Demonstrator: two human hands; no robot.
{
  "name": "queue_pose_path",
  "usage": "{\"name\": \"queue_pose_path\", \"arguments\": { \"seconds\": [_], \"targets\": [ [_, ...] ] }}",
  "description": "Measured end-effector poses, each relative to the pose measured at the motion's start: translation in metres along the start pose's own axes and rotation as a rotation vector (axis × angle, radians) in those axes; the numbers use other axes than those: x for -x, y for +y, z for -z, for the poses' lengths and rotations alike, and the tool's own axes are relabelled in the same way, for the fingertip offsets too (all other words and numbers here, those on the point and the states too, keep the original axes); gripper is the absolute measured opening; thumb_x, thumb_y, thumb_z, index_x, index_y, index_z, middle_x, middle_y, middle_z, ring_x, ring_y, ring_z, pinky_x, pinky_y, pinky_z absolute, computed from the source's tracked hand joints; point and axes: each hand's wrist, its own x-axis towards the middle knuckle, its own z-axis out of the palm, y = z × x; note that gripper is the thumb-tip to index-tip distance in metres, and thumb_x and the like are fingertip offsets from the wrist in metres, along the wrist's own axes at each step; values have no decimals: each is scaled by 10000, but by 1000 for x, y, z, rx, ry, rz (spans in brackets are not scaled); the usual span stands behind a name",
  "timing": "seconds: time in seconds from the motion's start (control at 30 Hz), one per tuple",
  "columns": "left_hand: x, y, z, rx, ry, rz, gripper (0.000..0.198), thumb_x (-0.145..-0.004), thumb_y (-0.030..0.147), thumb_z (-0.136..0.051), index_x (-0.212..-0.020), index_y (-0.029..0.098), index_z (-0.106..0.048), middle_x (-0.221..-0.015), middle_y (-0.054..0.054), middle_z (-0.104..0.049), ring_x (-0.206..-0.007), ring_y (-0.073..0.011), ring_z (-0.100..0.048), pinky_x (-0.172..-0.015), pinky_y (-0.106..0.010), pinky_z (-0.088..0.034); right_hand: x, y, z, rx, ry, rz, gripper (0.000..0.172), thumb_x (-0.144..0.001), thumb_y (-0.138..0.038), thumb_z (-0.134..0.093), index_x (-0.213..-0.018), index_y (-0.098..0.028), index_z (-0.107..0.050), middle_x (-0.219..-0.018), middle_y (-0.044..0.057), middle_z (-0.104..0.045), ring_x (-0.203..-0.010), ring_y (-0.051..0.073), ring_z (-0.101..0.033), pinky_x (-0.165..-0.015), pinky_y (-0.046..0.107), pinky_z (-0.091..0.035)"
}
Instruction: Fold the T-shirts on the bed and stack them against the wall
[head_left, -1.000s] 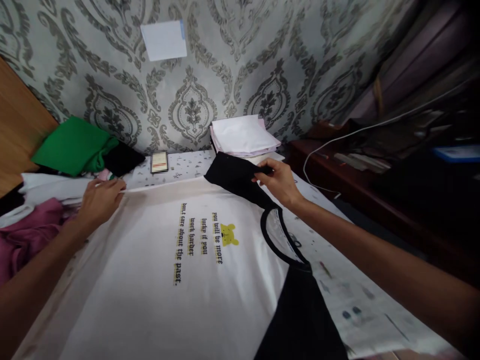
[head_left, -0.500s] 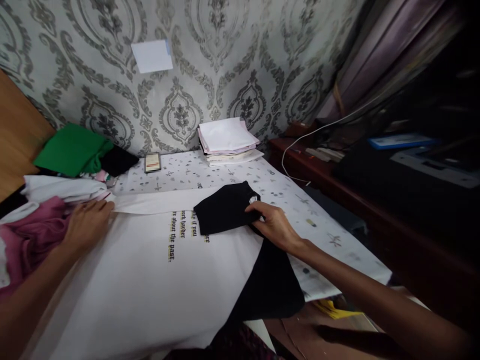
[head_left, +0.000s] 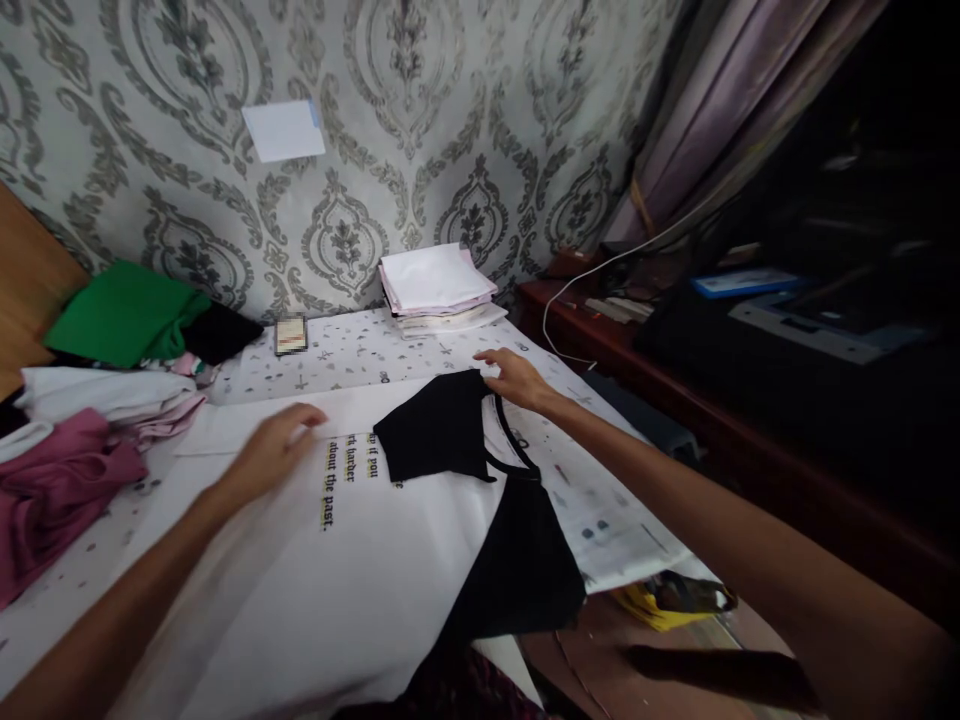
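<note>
On the patterned cover (head_left: 622, 520), what's new with that white shirt (head_left: 352, 590) in the middle?

— Far black sleeve (head_left: 435, 430) is folded in now, lying across part of the print (head_left: 349, 470). A second ago it was stretched out toward the far side. So the far edge looks turned over, while the near black sleeve (head_left: 517, 560) is unfolded on the right.

— And the hands?

— Right hand (head_left: 517, 380) has let go, fingers apart, just by the fold. Can't tell if its thumb brushes the cloth. Left hand (head_left: 274, 450) has come off the shirt's left end, all blurry, fingers out, gripping nothing I can see.

— Counts?

— One shirt, two sleeves, two hands. Left side: one green garment (head_left: 124, 310) far, one dark pink garment (head_left: 67, 480) nearer. Far edge: one stack (head_left: 439, 290) (paper or cloth, dunno), one small card-like thing (head_left: 291, 335) left of it.
</note>
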Motion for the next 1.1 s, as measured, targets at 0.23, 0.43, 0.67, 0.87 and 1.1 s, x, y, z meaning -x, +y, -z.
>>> {"name": "queue_pose_path", "arguments": {
  "seconds": [0.23, 0.43, 0.67, 0.87, 1.1],
  "targets": [
    [-8, 116, -55, -16, -257, -419, 362, -955, 409, -428, -1229, 392, -665, -1205, -32, -670, -1090, -290, -631, -928, -465, -523, -30, 21, -21, 110, 7, -92, 310, -773, -95, -519, -930, -207, -762, -957, 50, -762, -920, 213, -688, -820, 302, -517],
    [-4, 104, -45, -13, -252, -391, 458, -954, 356, -425, -1389, 380, -569, -1286, -60, -661, -1212, -238, -596, -1031, -391, -485, -26, 24, -24, 108, 163, -94, 305, -759, -125, -487, -899, -187, -751, -895, 86, -735, -812, 249, -688, -773, 370, -534],
    [-14, 10, -19, -224, -8, 61, 546, -1021, 451, -282, -1502, 253, -448, -1549, -47, -476, -1431, -182, -428, -1185, -283, -334, 8, -35, -65, 49, 86, 415, 482, -944, -444, -460, -1311, -181, -629, -1440, 167, -562, -1332, 335, -525, -1097, 500, -444],
    [12, -113, 0, -308, 8, 471, 609, -1019, 434, -285, -1477, 52, -411, -1590, -257, -338, -1507, -349, -277, -1188, -571, -259, 25, -26, -93, 236, -3, 315, 673, -957, -560, -376, -1424, -98, -520, -1515, 229, -475, -1455, 356, -379, -1159, 543, -361],
    [32, -169, 23, -353, 21, 499, 537, -1007, 311, -266, -1478, 119, -437, -1564, -140, -442, -1456, -223, -391, -1206, -392, -286, 25, -20, -90, 266, 5, 315, 717, -965, -597, -317, -1447, -96, -494, -1526, 233, -460, -1459, 352, -374, -1156, 543, -367]
  ]
}}
